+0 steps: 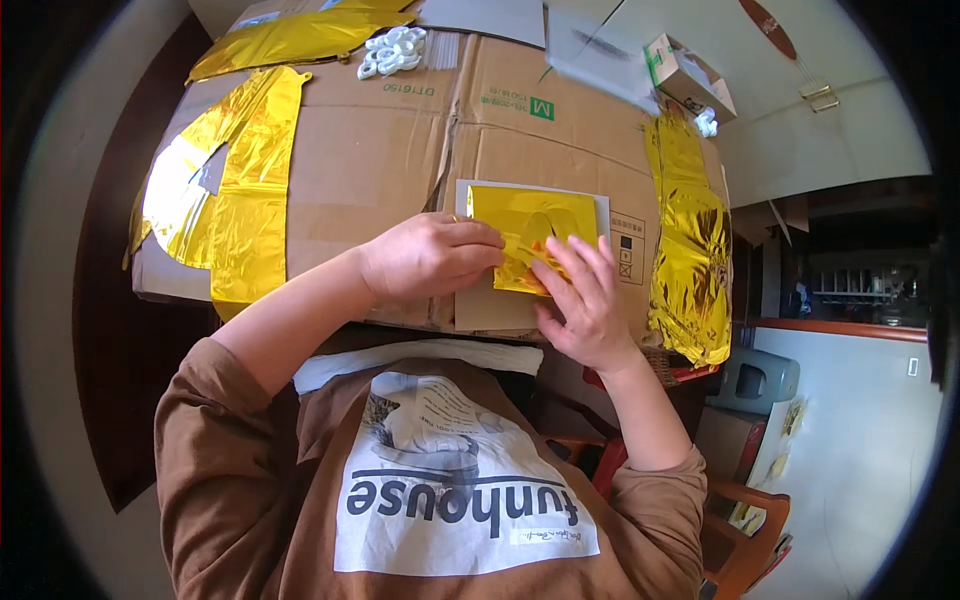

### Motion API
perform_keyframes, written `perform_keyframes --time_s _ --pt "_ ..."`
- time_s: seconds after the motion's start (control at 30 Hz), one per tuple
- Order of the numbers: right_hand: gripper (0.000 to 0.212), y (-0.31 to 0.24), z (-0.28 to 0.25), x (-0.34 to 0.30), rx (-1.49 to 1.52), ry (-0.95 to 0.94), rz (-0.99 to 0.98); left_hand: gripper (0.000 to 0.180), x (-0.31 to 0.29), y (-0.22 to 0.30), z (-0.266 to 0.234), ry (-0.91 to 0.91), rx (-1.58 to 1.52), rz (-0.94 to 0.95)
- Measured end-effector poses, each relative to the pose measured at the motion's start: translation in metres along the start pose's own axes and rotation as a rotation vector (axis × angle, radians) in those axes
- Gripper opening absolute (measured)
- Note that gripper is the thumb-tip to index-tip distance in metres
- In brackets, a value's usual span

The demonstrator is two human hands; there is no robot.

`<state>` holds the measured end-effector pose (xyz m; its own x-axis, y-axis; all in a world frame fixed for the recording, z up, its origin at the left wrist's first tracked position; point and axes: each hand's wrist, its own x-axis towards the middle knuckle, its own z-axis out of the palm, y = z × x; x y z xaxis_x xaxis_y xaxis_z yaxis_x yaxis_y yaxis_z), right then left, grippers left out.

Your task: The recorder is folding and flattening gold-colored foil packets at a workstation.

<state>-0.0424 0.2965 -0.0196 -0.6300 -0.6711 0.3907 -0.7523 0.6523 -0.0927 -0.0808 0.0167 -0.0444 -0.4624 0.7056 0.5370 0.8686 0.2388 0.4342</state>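
A folded piece of shiny gold foil (pixel 515 207) lies in front of me on a thin greyish-white board (pixel 482 312). My left hand (pixel 432 256) is closed at the foil's left side, thumb and fingers pinched together at the foil; the exact grip is partly hidden. Over the right part of the foil, my right hand (pixel 590 312) has its fingers spread, the fingertips touching the surface. A small orange bit (pixel 537 246) shows between the two hands.
Flattened cardboard (pixel 380 150) covers the table. Flat gold foil balloons lie at the left (pixel 250 200), the far left (pixel 290 45) and along the right edge (pixel 690 260). White rings (pixel 392 52) are heaped at the back; a small open box (pixel 690 75) stands back right.
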Motion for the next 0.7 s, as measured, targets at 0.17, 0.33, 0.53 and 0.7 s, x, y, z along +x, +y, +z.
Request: perform_keyframes --time_s 0.17,0.33,0.53,0.7 --pt "0.050 0.013 0.021 -0.009 0.195 -0.003 0.156 0.024 0.002 0.009 -0.003 0.200 0.110 -0.062" --pt "0.037 0.015 0.012 0.005 0.387 0.047 0.293 0.030 -0.024 0.048 0.005 0.171 0.358 -0.110" --pt "0.028 0.022 -0.003 0.013 0.536 -0.005 0.425 0.037 -0.019 0.051 0.024 0.147 0.379 -0.358" --pt "0.027 0.027 -0.003 0.013 0.582 -0.001 0.471 0.056 -0.004 0.026 0.009 0.107 0.311 -0.454"
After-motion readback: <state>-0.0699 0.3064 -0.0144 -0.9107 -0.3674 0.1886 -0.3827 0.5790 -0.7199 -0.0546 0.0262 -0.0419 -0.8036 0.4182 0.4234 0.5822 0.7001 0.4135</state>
